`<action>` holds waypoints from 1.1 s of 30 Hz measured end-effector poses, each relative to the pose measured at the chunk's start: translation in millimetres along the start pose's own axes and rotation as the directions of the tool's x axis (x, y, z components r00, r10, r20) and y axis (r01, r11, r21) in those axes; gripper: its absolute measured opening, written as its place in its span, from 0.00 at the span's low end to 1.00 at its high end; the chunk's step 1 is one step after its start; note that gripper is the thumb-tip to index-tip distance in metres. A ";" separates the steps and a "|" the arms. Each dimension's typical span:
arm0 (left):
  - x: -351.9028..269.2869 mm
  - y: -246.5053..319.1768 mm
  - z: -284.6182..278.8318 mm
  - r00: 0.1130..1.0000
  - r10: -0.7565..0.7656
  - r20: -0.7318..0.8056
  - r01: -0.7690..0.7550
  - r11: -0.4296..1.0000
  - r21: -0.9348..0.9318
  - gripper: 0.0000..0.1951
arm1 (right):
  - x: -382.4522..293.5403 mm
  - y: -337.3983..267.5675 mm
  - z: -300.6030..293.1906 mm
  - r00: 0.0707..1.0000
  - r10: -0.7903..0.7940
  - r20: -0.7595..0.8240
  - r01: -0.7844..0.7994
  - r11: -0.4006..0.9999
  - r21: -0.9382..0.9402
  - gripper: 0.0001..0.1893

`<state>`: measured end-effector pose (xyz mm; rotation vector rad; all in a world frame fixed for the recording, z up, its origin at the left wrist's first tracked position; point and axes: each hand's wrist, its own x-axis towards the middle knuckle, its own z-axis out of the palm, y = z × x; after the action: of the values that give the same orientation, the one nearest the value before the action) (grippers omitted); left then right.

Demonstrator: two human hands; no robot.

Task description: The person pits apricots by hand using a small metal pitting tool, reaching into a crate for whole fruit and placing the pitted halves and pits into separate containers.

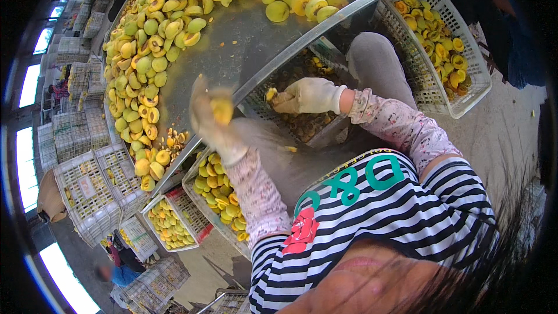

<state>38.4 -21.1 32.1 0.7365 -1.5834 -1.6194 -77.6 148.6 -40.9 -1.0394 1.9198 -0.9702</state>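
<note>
My left hand, in a whitish glove and blurred by motion, is at the metal table's near edge with a yellow stone-fruit half in its fingers. To its right, my gloved right hand is closed, and a small yellow piece shows at its fingertips. Whether that hand also grips a tool is hidden. Below it stands a plastic crate holding brown pits and scraps. Halved yellow-green stone fruit, many with brown pits, are heaped along the table's far and left sides.
The metal table has a raised rim. Hollowed fruit halves fill a white crate at right. More fruit lies in a crate by my left arm. Crates are stacked at left. Other people are nearby.
</note>
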 end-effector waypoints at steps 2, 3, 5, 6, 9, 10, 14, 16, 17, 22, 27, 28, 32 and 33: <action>-12.1 -16.5 -53.2 0.969 0.085 -0.230 -0.026 0.969 0.247 0.26 | 0.5 -2.6 -0.3 0.994 0.105 -0.026 -0.102 0.990 0.095 0.24; -22.1 -40.0 -83.0 0.927 0.197 -0.319 -0.064 0.921 0.383 0.26 | 2.7 -3.0 2.2 0.993 0.115 0.015 -0.116 0.973 0.198 0.22; -59.7 -90.0 -147.7 0.895 0.169 -0.413 0.200 0.676 0.709 0.23 | 7.5 3.3 12.4 0.986 0.131 0.100 -0.161 0.901 0.403 0.20; -87.2 -133.8 -202.4 0.907 0.159 -0.391 0.307 0.389 0.869 0.23 | 17.5 8.9 23.4 0.971 0.022 0.239 -0.142 0.857 0.496 0.16; -128.4 -188.6 -302.6 0.953 0.164 -0.256 0.250 0.061 0.966 0.24 | 22.6 -14.3 40.5 0.986 -0.113 0.124 0.019 0.812 0.583 0.14; -92.6 -139.0 -239.7 0.946 0.086 -0.314 0.294 0.186 0.938 0.22 | 22.1 -10.3 33.1 0.991 -0.025 0.131 -0.074 0.713 0.697 0.18; 19.9 -28.9 -117.9 0.932 0.348 -0.100 -0.134 0.588 0.797 0.17 | 20.2 -10.3 28.1 0.908 0.197 0.370 -0.418 0.491 0.764 0.33; 80.4 -13.1 -64.2 0.928 0.370 0.050 -0.289 0.628 0.722 0.20 | 14.1 -28.3 20.8 0.885 0.188 0.426 -0.460 0.504 0.731 0.31; 120.6 -21.2 -44.3 0.951 0.303 0.067 -0.259 0.655 0.709 0.22 | 10.3 -33.4 18.5 0.873 0.191 0.448 -0.478 0.508 0.716 0.30; 278.2 -105.3 -37.1 0.997 -0.011 -0.071 0.068 0.460 0.885 0.27 | -0.8 -33.2 28.9 0.970 0.035 0.240 -0.136 0.899 0.415 0.23; 234.5 -84.1 45.9 0.961 -0.232 0.148 0.092 0.779 0.620 0.20 | -4.0 -45.2 -10.8 0.998 0.041 -0.043 -0.019 0.907 0.420 0.20; 222.0 -84.4 42.8 0.941 -0.211 0.264 0.079 0.897 0.435 0.17 | -3.8 -44.3 -11.0 0.996 0.012 -0.090 0.036 0.857 0.514 0.20; 102.6 -42.8 51.6 0.925 -0.164 0.344 0.078 0.965 0.250 0.14 | -0.1 -30.9 -2.3 0.987 0.012 -0.159 0.122 0.588 0.800 0.18; 72.2 -28.0 59.1 0.921 -0.150 0.359 0.056 0.964 0.260 0.15 | -0.8 -30.2 -8.2 0.995 0.027 -0.098 0.071 0.502 0.862 0.18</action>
<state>-53.7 -48.1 15.4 0.6721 -2.0806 -1.7368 -74.4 139.8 -11.0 -0.3852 1.1497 -1.7683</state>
